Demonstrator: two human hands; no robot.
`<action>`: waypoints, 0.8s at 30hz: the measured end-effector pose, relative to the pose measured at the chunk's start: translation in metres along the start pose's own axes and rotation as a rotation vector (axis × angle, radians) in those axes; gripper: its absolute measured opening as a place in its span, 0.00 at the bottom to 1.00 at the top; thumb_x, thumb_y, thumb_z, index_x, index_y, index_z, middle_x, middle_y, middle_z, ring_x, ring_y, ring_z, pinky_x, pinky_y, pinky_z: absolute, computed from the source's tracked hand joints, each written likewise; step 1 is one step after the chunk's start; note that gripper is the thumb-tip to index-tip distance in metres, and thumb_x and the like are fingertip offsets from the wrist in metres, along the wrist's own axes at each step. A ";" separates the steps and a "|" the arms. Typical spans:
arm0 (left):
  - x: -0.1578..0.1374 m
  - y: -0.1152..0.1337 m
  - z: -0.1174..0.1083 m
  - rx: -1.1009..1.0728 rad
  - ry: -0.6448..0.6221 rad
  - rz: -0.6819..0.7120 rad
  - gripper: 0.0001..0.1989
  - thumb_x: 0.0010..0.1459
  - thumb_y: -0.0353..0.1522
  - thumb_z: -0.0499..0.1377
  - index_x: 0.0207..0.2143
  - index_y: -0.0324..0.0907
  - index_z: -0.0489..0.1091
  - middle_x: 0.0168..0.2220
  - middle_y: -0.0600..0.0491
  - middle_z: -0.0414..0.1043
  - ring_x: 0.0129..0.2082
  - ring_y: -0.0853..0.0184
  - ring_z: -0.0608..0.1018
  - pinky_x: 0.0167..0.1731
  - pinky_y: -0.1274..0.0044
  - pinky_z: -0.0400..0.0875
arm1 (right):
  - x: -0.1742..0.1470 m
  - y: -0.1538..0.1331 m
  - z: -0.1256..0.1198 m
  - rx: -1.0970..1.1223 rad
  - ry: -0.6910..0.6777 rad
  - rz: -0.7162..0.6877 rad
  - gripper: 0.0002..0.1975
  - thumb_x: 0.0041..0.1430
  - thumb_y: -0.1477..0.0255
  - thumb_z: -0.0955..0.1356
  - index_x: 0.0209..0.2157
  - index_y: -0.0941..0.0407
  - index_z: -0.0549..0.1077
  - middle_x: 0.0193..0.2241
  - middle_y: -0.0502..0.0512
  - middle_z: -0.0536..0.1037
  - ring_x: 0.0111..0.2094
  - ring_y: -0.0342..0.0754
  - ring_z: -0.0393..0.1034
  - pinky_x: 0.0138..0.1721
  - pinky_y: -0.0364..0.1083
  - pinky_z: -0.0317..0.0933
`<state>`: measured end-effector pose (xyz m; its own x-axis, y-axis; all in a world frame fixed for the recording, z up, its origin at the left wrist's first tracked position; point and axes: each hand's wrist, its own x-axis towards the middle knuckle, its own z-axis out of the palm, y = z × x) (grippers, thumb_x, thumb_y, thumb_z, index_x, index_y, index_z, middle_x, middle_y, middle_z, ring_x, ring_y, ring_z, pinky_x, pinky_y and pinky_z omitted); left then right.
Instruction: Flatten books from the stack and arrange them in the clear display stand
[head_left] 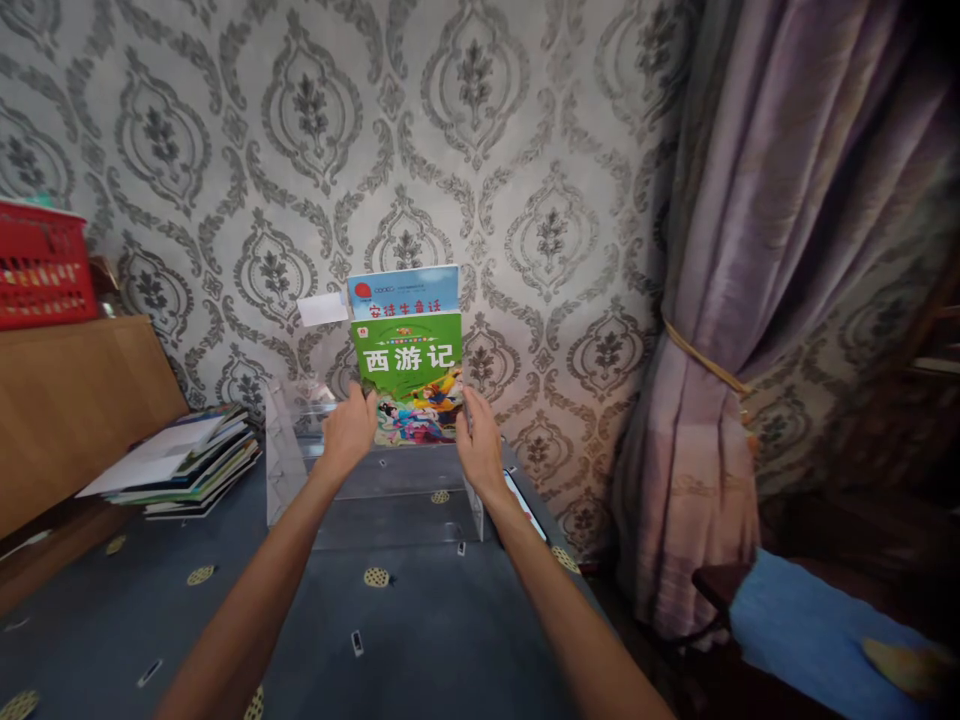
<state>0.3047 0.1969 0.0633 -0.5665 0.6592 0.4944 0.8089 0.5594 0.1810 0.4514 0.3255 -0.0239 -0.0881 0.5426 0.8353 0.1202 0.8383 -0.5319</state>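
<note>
Forearms come up from the lower edge of the frame, the left one (255, 590) from lower left and the right one (570, 610) from lower right, slanting inward over the dark patterned tablecloth (420, 650). At centre frame I have the left hand (349, 430) on the green book's left edge, fingers curled and thumb pointing up, and the right hand (481, 435) on its right edge, with thumb and fingers closed along it. Between them the green book (405, 360) stands nearly upright, cover facing me, at the back of the clear rack (283, 460); I cannot tell whether its lower edge rests on the plastic. Just behind, the blue book (405, 285) shows its top above the green one, with the patterned wallpaper (480, 180) beyond.

I judge the step in hand to be handling the green book at the rack, though setting or lifting I cannot say. To my mind the next move calls for even pressure from both hands and a level book, without catching the blue one.
</note>
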 end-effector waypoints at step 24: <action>-0.001 0.000 0.002 0.018 0.019 0.005 0.19 0.71 0.39 0.42 0.49 0.39 0.67 0.40 0.38 0.79 0.42 0.48 0.82 0.38 0.68 0.70 | 0.005 -0.012 -0.005 0.137 0.042 0.115 0.22 0.61 0.73 0.59 0.55 0.58 0.68 0.52 0.66 0.78 0.54 0.57 0.73 0.56 0.58 0.66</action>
<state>0.3047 0.1974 0.0609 -0.5589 0.6525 0.5117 0.8088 0.5650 0.1630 0.4545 0.3179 -0.0129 -0.0401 0.6350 0.7715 -0.0092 0.7718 -0.6358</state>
